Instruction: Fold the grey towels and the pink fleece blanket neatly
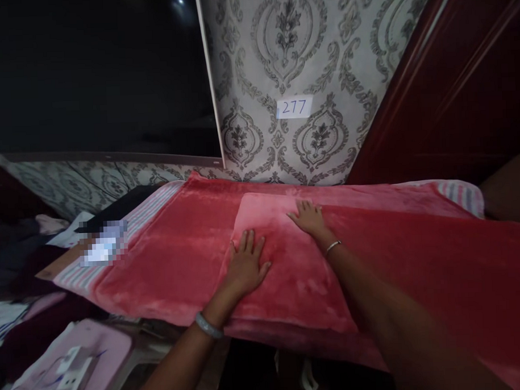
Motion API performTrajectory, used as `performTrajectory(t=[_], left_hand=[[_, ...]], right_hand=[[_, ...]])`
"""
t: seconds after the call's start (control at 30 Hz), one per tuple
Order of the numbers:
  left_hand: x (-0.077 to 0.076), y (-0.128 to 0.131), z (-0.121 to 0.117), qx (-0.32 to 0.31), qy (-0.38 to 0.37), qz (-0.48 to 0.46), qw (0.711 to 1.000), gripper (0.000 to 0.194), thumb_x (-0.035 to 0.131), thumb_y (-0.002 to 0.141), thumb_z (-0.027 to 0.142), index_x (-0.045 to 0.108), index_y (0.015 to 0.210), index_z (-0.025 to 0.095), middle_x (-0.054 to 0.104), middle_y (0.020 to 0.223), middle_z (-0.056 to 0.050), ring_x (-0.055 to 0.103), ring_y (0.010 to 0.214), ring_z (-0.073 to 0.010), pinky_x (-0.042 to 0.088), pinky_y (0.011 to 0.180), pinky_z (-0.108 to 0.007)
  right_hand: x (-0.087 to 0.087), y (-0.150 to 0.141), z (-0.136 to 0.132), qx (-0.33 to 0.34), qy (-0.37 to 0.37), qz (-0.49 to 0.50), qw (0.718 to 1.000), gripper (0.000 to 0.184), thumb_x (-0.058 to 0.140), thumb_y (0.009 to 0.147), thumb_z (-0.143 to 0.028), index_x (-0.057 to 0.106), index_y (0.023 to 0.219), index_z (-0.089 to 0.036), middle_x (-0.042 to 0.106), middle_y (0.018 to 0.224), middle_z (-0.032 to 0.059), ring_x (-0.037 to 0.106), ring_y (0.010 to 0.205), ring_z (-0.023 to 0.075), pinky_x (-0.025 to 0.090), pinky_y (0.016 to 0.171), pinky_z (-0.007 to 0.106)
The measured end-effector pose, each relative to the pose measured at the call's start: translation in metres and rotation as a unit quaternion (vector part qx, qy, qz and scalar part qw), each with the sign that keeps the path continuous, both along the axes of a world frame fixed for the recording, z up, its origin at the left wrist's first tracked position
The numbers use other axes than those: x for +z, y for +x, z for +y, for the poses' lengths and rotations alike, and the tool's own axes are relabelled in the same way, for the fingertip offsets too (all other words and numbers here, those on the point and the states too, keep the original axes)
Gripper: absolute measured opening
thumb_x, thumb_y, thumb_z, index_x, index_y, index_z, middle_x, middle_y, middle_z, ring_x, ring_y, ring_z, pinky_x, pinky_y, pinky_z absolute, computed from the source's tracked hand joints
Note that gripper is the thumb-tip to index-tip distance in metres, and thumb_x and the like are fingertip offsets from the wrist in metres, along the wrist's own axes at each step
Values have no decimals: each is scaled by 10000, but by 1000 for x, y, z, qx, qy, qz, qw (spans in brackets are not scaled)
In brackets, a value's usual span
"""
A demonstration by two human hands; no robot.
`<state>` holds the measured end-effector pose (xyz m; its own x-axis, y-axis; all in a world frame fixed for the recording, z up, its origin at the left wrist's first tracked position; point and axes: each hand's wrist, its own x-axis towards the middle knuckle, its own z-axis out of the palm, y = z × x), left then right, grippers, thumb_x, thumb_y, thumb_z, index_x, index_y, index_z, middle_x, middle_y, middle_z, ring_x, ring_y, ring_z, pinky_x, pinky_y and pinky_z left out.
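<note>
A red plush blanket (172, 249) lies spread over a table, its near edge hanging down over the front. Flat on its middle, fingers spread, rests my left hand (245, 264). Farther back and to the right, my right hand (308, 217) also presses on the fabric with its fingers out. Both hands touch a lighter pink area (260, 212) of the blanket; whether this is a folded layer or brushed pile I cannot tell. A striped cloth (79, 278) shows from under the blanket at the left and at the back right.
A large dark TV screen (98, 75) stands behind on the left. Patterned wallpaper bears a paper label (294, 107) reading 277. A dark red wooden panel (444, 97) slopes at the right. At lower left are a pink stool-like surface (101, 340) with a white power strip (70, 378).
</note>
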<state>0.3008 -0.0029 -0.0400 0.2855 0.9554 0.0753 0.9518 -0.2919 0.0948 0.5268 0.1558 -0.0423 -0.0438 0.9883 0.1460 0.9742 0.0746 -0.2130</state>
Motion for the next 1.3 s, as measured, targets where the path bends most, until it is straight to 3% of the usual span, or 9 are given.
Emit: performTrajectory(t=[0.17,0.4,0.57,0.67,0.87,1.03,1.1,1.2,1.3], left_hand=[[-18,-1,-2,6,22,11,1000,685,485,1008,470,319,1618,207,173,1705,-185,137,1587,-354,206,1207,-698],[-15,0,-3,3,26,-13,1000,684,498,997,477,343,1608,212,212,1697,-188,165,1581,-362,222,1196,-704],[-17,0,-5,1,39,-42,998,686,532,979,455,362,1598,214,212,1700,-180,171,1580,-362,235,1188,-711],[-17,-1,-7,0,41,-52,998,692,536,976,452,360,1600,211,211,1699,-185,165,1580,-370,220,1184,-732],[-22,0,-7,-11,39,-62,997,692,549,969,449,385,1588,187,258,1679,-204,197,1568,-396,228,1171,-759],[-20,-4,-10,-17,62,-121,991,657,597,938,362,439,1558,212,253,1691,-177,181,1575,-379,213,1205,-714],[-19,-15,-12,16,85,-171,982,640,620,911,327,487,1525,207,257,1690,-176,200,1568,-390,251,1207,-681],[-19,-45,-15,104,91,-289,947,584,593,911,351,545,1469,187,473,1573,-187,449,1447,-370,377,1167,-609],[-22,-76,-22,162,-23,-440,883,625,579,897,458,559,1430,132,718,1265,-163,680,1164,-317,531,1031,-521]], right_hand=[[-31,25,-1,-57,-19,2,998,785,369,1029,-610,358,1584,-55,268,1645,281,301,1516,376,260,1210,512],[-7,9,5,-66,-42,-14,997,742,399,1023,-563,382,1576,-68,254,1653,274,237,1537,397,257,1187,622],[19,-54,17,131,47,-7,990,641,401,1039,-461,327,1626,-214,220,1699,146,189,1563,343,194,1227,613],[15,-89,21,225,40,-13,973,604,405,1047,-426,329,1626,-272,228,1703,85,194,1566,311,203,1236,588],[-19,-96,26,233,-10,-31,972,581,391,1063,-434,356,1611,-245,268,1688,84,236,1556,278,235,1233,556],[-14,-93,32,241,-6,-33,970,569,408,1062,-430,365,1607,-272,282,1685,79,263,1547,265,257,1228,529],[-5,-85,40,217,0,-28,976,571,428,1056,-392,364,1608,-263,308,1674,93,273,1543,266,248,1232,520],[7,-61,56,151,-37,-14,988,617,506,1019,-340,374,1605,-199,401,1620,145,357,1503,298,265,1226,504],[17,-30,74,143,-102,2,985,607,588,974,-303,476,1542,-121,523,1525,171,517,1391,286,382,1162,385]])
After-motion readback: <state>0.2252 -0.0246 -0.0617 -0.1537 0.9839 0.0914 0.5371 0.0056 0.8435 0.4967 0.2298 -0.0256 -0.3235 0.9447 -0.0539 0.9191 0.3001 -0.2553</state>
